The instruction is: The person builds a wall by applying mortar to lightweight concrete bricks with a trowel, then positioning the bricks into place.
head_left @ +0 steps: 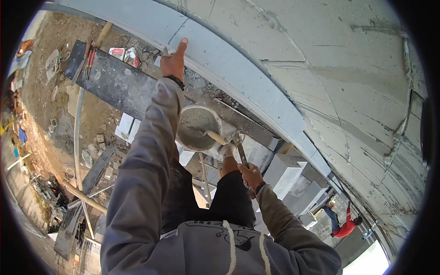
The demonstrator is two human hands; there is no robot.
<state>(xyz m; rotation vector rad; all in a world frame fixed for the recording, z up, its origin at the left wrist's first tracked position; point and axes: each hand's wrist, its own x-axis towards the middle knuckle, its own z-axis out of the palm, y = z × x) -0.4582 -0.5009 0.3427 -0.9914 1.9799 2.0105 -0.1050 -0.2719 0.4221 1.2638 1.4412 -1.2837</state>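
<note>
My left hand is at the near edge of a row of pale grey blocks, with two digits stretched apart against it. Its other fingers are mostly hidden. Lower down, my right hand grips the handle of a hammer, whose head points away from me. Close to that head stands a round bucket of wet grey mortar. A tool with a pale wooden handle rests in the mortar, its working end not clearly visible.
A dark plank carries red-handled tools. Along the right rises a large mortar-smeared wall. Pale blocks are stacked below it. Poles and rubble lie lower left. Another person in red is at far right.
</note>
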